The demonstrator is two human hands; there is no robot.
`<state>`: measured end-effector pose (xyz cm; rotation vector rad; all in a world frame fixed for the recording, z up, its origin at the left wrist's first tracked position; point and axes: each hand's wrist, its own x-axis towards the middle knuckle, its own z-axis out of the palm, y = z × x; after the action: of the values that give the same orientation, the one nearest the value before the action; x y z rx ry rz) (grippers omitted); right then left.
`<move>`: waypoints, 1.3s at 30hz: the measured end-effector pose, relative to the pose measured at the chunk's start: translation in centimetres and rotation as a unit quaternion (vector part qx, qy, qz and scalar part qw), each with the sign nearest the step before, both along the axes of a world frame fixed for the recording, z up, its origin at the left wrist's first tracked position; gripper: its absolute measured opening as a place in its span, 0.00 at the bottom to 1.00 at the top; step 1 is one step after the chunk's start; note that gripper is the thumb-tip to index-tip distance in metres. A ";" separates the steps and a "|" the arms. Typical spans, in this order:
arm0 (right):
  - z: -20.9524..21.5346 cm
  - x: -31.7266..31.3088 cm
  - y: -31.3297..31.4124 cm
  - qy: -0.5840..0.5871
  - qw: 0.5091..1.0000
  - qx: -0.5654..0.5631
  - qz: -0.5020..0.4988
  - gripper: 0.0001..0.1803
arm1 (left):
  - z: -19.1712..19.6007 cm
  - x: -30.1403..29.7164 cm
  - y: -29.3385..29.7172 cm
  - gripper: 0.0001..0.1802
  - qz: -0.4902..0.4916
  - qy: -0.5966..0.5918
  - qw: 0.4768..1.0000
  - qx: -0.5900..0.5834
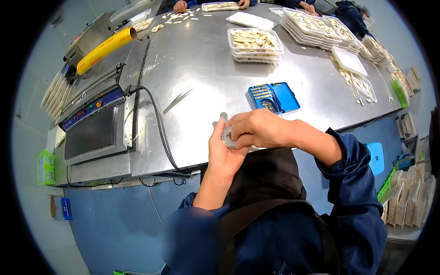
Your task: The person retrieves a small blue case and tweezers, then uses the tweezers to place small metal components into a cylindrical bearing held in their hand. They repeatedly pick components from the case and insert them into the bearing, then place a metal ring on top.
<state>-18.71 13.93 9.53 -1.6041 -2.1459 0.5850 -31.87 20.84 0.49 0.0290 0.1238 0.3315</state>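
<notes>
Near the front edge of the steel table, my left hand is closed around a round grey metal piece with a ring-shaped face. A short grey rod end shows just beyond my left fingertips; whether it belongs to that piece I cannot tell. From the right, my right hand reaches over with its fingers bent and pinched together at the ring's centre. Anything small between those fingertips is hidden. Just beyond my hands lies an open blue case, with rows of small brass-coloured pieces and loose grey bits in it.
Left stands a sealing machine with a black cable and a yellow roll. Thin strips lie on the table. Stacked trays of pale slices stand farther back. Other people's hands work at the far edge.
</notes>
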 end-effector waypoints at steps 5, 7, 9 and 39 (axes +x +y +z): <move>0.0 1.7 -0.2 0.049 0.995 -0.075 -0.040 0.06 | 1.4 1.3 -0.8 0.23 -0.012 0.103 0.994 0.019; 0.0 2.0 -0.3 0.077 0.991 -0.094 -0.049 0.07 | 1.9 1.6 -1.0 0.25 -0.009 0.124 0.992 0.012; 0.5 2.4 -0.4 0.107 0.987 -0.099 -0.061 0.06 | 1.6 1.7 -1.0 0.25 -0.009 0.113 0.994 0.008; -4.7 -4.7 16.7 -0.236 0.948 -0.006 -0.216 0.12 | 1.0 -10.2 2.7 0.23 0.199 -0.012 0.978 -0.063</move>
<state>-23.40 30.65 4.83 -2.3140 -1.9768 0.0770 -42.09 23.54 1.47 -0.1276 0.1255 0.7241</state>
